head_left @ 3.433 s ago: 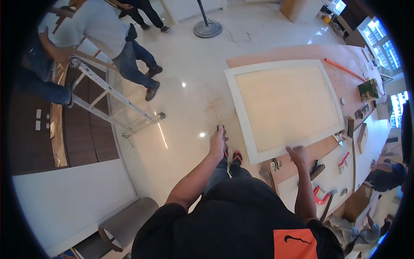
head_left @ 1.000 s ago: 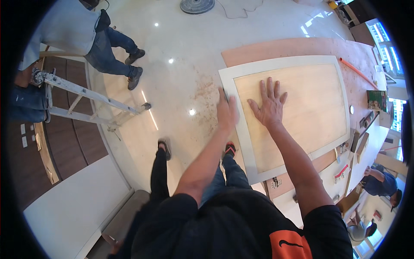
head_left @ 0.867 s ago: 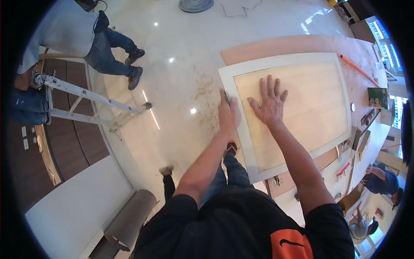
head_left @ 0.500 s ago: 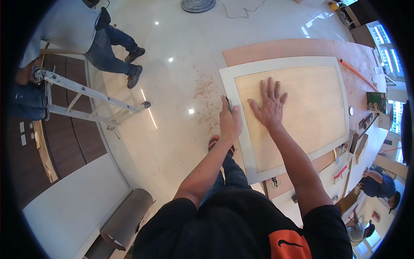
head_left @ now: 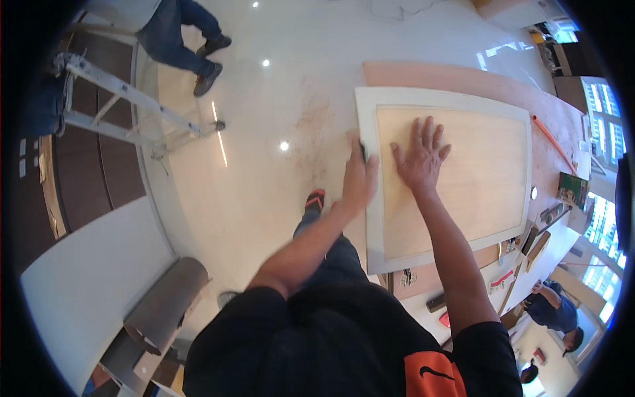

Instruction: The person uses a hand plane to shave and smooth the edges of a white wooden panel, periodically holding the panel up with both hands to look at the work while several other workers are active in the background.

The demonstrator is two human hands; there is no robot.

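A framed panel (head_left: pixel 473 192), pale wood inside a white border, lies flat on a work table. My right hand (head_left: pixel 421 161) rests palm down on its wooden middle, fingers spread. Along the left edge of the white border, my left hand (head_left: pixel 359 182) is curled around a small dark flat piece (head_left: pixel 362 151) pressed to that edge. Most of this piece is covered by the fingers and blurred, so its kind does not show.
A pinkish board (head_left: pixel 450 78) lies under the panel. Beyond the panel's right side are an orange tube (head_left: pixel 552 143) and a green box (head_left: pixel 572 189). Brown dust (head_left: pixel 314 119) marks the floor. At left stand a stepladder (head_left: pixel 126 92) and a person (head_left: pixel 182 40); another person (head_left: pixel 555 308) is at right.
The view has shifted, so the panel sits slightly farther right. My left hand is blurred and still at the panel's left edge. The right hand stays flat on the panel.
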